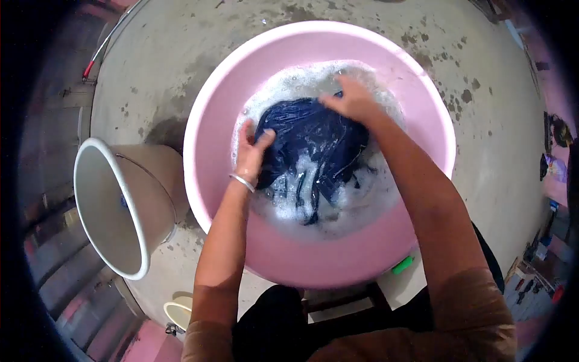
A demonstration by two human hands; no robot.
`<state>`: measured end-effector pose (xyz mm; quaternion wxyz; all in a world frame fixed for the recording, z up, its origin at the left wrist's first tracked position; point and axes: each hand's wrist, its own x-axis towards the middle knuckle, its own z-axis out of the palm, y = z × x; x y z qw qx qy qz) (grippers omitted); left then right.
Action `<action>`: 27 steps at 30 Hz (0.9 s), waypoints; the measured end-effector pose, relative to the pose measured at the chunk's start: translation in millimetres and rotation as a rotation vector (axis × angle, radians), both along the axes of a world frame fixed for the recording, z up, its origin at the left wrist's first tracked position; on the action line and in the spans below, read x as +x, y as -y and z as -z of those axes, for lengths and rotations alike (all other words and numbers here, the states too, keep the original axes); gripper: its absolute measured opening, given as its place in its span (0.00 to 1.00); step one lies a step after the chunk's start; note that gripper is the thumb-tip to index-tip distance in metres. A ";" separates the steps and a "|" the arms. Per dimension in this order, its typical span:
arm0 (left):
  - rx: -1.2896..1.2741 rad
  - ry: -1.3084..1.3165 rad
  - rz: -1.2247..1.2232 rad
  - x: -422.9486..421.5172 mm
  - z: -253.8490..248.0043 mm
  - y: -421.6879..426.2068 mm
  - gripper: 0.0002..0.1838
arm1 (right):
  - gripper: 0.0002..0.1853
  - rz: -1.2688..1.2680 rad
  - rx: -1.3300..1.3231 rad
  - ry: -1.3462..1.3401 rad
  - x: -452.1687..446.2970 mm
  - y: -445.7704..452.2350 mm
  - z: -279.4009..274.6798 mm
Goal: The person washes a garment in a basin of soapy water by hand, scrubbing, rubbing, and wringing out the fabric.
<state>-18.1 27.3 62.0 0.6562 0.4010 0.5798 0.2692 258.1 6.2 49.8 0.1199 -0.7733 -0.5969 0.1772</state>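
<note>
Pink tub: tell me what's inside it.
Inside the pink tub, dark blue cloth sits in foamy water, with the left hand and right hand at its edges. Whatever lies beneath the cloth and foam is covered and cannot be seen.

hands (249, 158) (357, 104): 2 | pink basin (319, 265): 1 | dark cloth bundle (295, 130): 1 | large bucket (158, 196): 1 | bracelet (242, 182): 1

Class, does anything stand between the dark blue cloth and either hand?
Nothing visible does. The left hand is at the left edge of the dark blue cloth, the right hand at its far edge; suds lie around it.
</note>
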 end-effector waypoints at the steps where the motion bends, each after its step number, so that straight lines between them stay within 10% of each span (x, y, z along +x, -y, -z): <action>1: 0.043 -0.071 0.121 -2.1 26.4 8.6 0.35 | 0.30 -0.182 0.081 -0.081 -1.7 2.4 -2.9; 3: 0.123 -0.282 0.346 3.5 29.0 21.5 0.28 | 0.27 -0.448 0.034 -0.098 -5.0 2.1 9.9; 5: -0.139 0.047 0.091 5.7 7.2 21.2 0.19 | 0.24 -0.471 0.159 -0.181 -0.8 1.6 34.3; 7: -0.272 0.286 -0.119 3.6 3.1 11.8 0.18 | 0.19 0.110 -0.195 -0.166 -11.0 -9.0 22.8; 9: -0.460 0.499 -0.134 4.9 -3.9 7.9 0.23 | 0.12 -0.229 0.140 -0.408 -60.8 4.8 3.4; 10: -0.554 0.523 -0.188 12.0 -13.1 10.3 0.27 | 0.08 -0.010 -0.167 -0.987 -93.5 21.7 -42.4; 12: -0.771 0.663 -0.117 14.8 -14.9 11.4 0.32 | 0.05 -0.303 0.216 -0.612 -144.5 55.9 -60.9; 15: -0.452 0.497 -0.208 38.5 -61.8 34.1 0.19 | 0.04 -0.274 0.257 -0.514 -177.6 71.3 -72.9; 20: -0.325 0.630 -0.080 10.6 33.5 61.6 0.17 | 0.05 -0.027 0.230 -0.348 -161.8 35.7 -45.2; 22: -0.708 0.436 -0.103 27.4 -19.4 54.9 0.15 | 0.08 0.020 0.217 -0.174 -130.2 20.5 -28.9; 27: -0.592 -0.059 0.467 22.8 0.4 122.1 0.20 | 0.09 -0.413 0.108 -0.011 -53.0 79.8 9.2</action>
